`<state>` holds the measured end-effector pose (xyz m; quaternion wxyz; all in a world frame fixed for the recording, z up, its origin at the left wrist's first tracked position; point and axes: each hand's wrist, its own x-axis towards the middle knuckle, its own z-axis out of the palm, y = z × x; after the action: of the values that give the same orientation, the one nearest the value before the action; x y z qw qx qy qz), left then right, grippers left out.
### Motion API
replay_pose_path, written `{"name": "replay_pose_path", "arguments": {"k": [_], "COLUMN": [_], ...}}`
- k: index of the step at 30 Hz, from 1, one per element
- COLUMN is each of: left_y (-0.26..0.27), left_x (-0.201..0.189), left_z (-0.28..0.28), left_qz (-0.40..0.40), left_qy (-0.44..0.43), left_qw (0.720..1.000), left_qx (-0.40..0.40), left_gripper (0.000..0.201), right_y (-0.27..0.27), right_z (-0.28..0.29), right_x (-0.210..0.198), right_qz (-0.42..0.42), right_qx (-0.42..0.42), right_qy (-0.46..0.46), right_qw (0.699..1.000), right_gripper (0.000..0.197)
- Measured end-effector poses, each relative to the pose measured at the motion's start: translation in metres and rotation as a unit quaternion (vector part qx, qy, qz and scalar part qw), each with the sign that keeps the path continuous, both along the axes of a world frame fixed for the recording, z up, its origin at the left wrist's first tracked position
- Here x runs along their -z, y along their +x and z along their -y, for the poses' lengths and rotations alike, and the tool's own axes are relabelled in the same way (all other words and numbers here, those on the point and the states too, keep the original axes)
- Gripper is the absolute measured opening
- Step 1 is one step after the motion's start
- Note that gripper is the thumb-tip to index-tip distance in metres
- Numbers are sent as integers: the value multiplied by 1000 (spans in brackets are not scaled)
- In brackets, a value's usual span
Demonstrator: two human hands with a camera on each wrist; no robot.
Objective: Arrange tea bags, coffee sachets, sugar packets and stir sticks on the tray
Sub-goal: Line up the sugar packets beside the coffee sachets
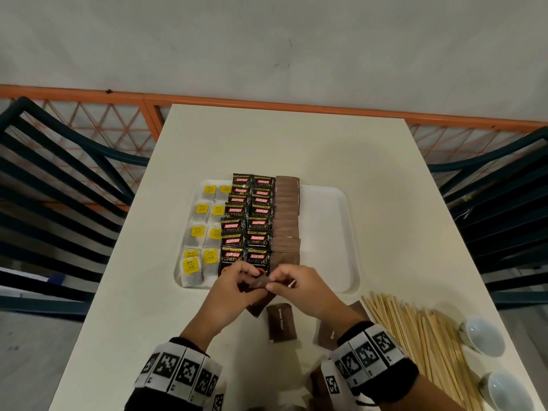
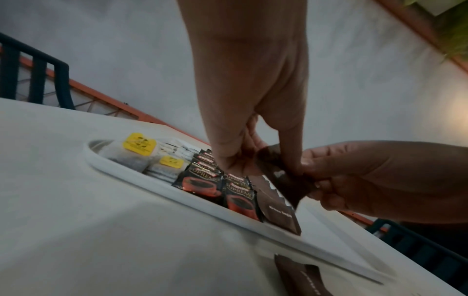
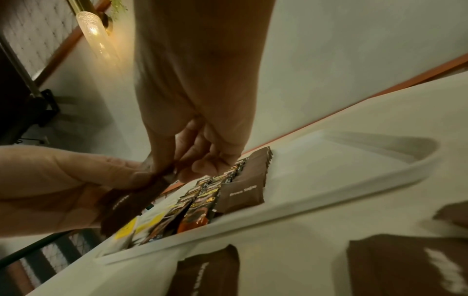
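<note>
tray (image 1: 351,232) right side: bare | table (image 1: 284,143) beyond tray: open | near right: stir sticks (image 1: 415,330), cups (image 1: 483,336)

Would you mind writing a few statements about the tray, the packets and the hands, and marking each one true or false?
1. Both the left hand and the right hand pinch one brown sugar packet. True.
2. The stir sticks already lie on the tray. False: they lie on the table, to the right of the tray's near edge.
3. The tea bags fill the tray's left side. True.
4. The coffee sachets sit to the right of the row of sugar packets. False: they sit between the tea bags and that row.
5. More loose sugar packets lie on the table near the wrists. True.
</note>
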<state>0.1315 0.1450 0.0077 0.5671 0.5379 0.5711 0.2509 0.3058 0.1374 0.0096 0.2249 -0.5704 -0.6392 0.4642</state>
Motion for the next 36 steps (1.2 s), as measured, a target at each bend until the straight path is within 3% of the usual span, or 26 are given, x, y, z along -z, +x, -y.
{"name": "replay_pose_path", "arguments": {"k": [5,9,18,21,26,29,33,36], "left_y": [-3,-6,2,10,23,27,25,21], "left_x": [5,8,10,12,20,25,28,30], "left_z": [2,8,26,30,39,45,45,42], "left_qz": [-12,-41,-131,-161,-251,-293,-302,-275], "left_qy": [26,24,42,63,85,121,146,124], "left_qw": [999,998,983,972,934,911,906,918], "left_qx": [16,28,125,158,241,265,257,258], "left_gripper": [36,27,19,30,67,61,44,38], "right_y": [17,26,11,11,30,52,64,55], "right_z": [3,2,1,2,21,46,82,100], "right_x": [10,21,31,28,14,7,7,9], "right_qz": [2,0,64,86,178,243,373,400], "right_qx": [66,178,275,277,224,200,158,117], "right_qy": [-33,-45,-42,-31,11,17,-46,-95], "right_qw": [997,983,959,956,958,949,913,904], "right_gripper": [17,15,9,15,9,13,53,72]}}
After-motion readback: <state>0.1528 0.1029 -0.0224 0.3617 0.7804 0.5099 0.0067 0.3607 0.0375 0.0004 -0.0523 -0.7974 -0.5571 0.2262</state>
